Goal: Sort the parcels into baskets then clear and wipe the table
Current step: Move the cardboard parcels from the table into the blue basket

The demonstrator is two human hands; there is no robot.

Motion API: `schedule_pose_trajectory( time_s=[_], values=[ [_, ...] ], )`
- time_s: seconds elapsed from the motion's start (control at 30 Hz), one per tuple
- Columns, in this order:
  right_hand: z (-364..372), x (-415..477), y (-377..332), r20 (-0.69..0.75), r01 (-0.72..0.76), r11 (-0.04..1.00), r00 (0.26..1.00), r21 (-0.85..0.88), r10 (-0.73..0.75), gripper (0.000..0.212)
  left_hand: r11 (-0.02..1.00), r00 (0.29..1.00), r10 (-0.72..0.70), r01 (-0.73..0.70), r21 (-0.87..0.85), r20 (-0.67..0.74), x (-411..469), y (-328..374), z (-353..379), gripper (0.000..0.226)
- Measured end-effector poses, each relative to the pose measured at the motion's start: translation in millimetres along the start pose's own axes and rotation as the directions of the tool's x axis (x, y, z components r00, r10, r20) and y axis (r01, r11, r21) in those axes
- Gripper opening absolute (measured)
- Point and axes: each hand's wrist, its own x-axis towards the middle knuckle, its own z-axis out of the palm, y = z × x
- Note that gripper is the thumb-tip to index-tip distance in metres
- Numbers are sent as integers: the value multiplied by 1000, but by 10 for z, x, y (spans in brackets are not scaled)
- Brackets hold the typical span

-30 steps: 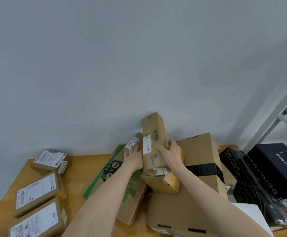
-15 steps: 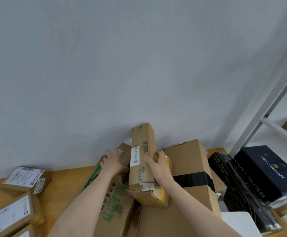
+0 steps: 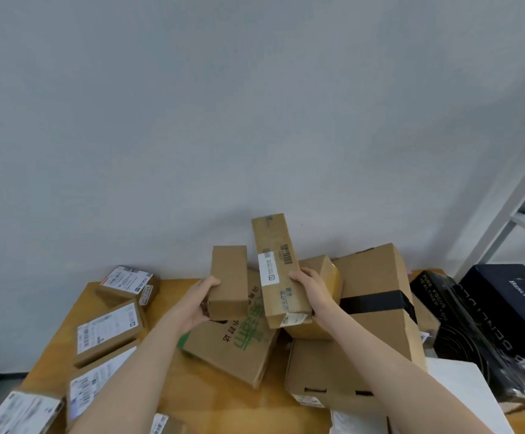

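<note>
Two parcels are in hand above the green-printed carton. The left hand curls round a small plain box over the carton's far left part. The right hand clamps a long narrow box, held on end over its far right edge. The hands are apart. Sorting looks well short of done: labelled parcels lie left of the carton and a taped carton sits to its right. No basket shows, so the next move calls for turning to find them and matching each box to one.
</note>
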Motion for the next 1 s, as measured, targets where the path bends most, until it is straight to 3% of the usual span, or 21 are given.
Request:
schedule_pose_trajectory(
  time_s=[0.27, 0.53, 0.73, 0.9, 1.0],
  values=[
    [386, -801, 342, 62, 17, 998, 998, 63, -21, 43, 989, 990, 52, -33, -141, 128, -793, -443, -236, 24],
    [230, -1559, 876, 42, 2, 999, 999, 39, -4, 57, 993, 970, 11, 17, -114, 242, -1312, -1041, -245, 53],
    [118, -1931, 1076, 36, 17, 1000, 999, 8, -17, 56, 983, 973, -22, 62, -170, 230, -1665, -1377, -206, 68],
    [86, -2292, 1164, 104, 18, 1000, 994, -15, -17, 76, 989, 988, -27, 48, -141, 152, -2065, -1594, -261, 73],
    [-8, -2655, 1197, 214, -18, 998, 977, 65, 4, 53, 986, 992, -16, 36, -164, 124, -2382, -1800, -258, 76]
  ],
)
